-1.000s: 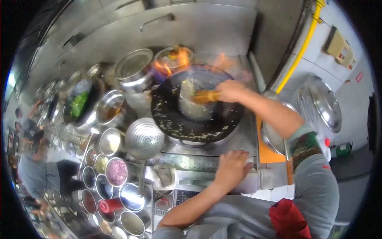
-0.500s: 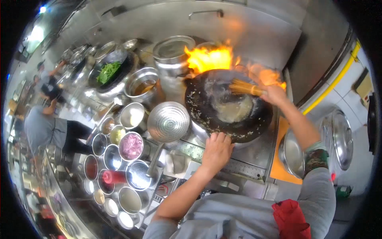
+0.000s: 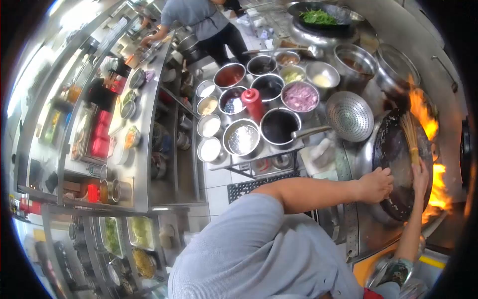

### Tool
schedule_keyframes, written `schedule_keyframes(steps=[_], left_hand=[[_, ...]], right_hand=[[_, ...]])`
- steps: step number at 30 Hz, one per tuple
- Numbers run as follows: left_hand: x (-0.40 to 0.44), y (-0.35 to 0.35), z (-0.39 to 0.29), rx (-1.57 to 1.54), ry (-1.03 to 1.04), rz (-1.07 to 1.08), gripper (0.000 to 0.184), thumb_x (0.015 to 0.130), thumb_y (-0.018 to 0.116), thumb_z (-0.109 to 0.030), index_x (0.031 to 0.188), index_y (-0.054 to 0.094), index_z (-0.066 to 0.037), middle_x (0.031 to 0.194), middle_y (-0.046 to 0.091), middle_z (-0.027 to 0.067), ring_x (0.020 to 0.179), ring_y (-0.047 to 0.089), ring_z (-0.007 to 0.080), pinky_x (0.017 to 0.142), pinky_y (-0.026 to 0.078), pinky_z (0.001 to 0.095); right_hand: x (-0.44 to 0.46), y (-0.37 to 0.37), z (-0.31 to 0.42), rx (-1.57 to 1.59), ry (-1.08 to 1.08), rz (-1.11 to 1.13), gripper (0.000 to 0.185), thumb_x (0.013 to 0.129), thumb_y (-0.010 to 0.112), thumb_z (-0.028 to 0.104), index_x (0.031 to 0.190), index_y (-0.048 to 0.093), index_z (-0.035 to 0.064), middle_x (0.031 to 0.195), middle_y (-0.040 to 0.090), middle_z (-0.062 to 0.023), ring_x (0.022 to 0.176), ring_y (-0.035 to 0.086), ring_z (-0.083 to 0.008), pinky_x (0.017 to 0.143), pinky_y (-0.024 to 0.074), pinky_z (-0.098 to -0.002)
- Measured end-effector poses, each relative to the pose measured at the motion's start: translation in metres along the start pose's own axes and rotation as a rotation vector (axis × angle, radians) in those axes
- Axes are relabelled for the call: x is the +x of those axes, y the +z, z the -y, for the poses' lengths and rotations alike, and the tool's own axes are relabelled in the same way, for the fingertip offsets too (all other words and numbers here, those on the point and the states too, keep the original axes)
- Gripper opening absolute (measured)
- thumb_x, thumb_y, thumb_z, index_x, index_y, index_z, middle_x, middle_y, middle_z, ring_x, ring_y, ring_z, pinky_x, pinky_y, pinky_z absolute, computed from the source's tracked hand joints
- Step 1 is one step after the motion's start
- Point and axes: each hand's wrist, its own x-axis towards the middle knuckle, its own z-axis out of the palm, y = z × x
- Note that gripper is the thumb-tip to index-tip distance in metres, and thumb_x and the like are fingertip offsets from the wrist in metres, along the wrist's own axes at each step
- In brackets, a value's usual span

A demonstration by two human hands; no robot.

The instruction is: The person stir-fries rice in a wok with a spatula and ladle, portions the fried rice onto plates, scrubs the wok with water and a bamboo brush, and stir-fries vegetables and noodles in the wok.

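Note:
A dark wok (image 3: pixel 398 149) is tilted over the stove at the right, with bits of food stuck to its inner surface. My left hand (image 3: pixel 377 185) is closed at the near rim of the wok, its fingers curled; the spot it grips is partly hidden. In my right hand (image 3: pixel 420 175) is the handle end of a bamboo brush (image 3: pixel 410 135), whose bristles lie over the far part of the wok. Tall flames (image 3: pixel 423 112) rise beside and behind the wok, close to my right hand.
A perforated ladle (image 3: pixel 349 116) lies beside the wok. Metal bowls with ingredients, one of sliced purple onion (image 3: pixel 300 96), and a red squeeze bottle (image 3: pixel 252 102) stand left of it. Another wok holds greens (image 3: pixel 318 17). A co-worker (image 3: pixel 199 22) stands at a counter beyond.
The view has swung left. My left hand has gone from lying flat near the counter edge to closing at the wok's rim. The wok is now tilted, and the flames have grown.

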Motion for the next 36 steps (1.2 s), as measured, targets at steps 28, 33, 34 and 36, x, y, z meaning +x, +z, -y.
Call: schedule_keyframes(steps=[28,33,34,36], left_hand=[[0.008,0.006,0.008,0.095,0.08,0.046,0.016,0.083,0.069,-0.019,0.085,0.06,-0.006,0.087,0.055,0.0132,0.084,0.052,0.0354,0.072,0.042,0.0456],[0.008,0.011,0.002,0.115,0.057,0.041,0.017,0.084,0.069,-0.02,0.085,0.06,-0.006,0.087,0.055,0.013,0.085,0.052,0.035,0.073,0.042,0.0459],[0.008,0.011,0.003,0.1,0.061,0.039,0.017,0.084,0.069,-0.02,0.084,0.06,-0.006,0.088,0.055,0.0129,0.085,0.052,0.0351,0.074,0.042,0.0458],[0.011,0.011,0.004,0.089,0.076,0.022,0.017,0.084,0.069,-0.021,0.084,0.06,-0.006,0.087,0.054,0.0126,0.084,0.051,0.0348,0.073,0.042,0.0461]], right_hand=[[-0.158,-0.107,0.096,0.039,0.182,0.159,0.041,0.084,0.071,0.036,0.117,0.068,0.0107,0.106,0.069,-0.0195,0.098,0.066,-0.0379,0.087,0.0522,-0.0455],[-0.174,-0.099,0.092,-0.015,0.193,0.264,0.039,0.081,0.074,0.03,0.114,0.069,0.0093,0.105,0.07,-0.0192,0.097,0.067,-0.0366,0.085,0.0531,-0.0449],[-0.166,-0.115,0.091,-0.132,0.263,0.288,0.037,0.081,0.074,0.03,0.112,0.07,0.0092,0.103,0.07,-0.0177,0.094,0.068,-0.0368,0.082,0.0539,-0.0458],[-0.172,-0.15,0.094,-0.057,0.247,0.245,0.04,0.08,0.075,0.032,0.113,0.07,0.0106,0.107,0.071,-0.0144,0.099,0.067,-0.034,0.086,0.0524,-0.0425]])
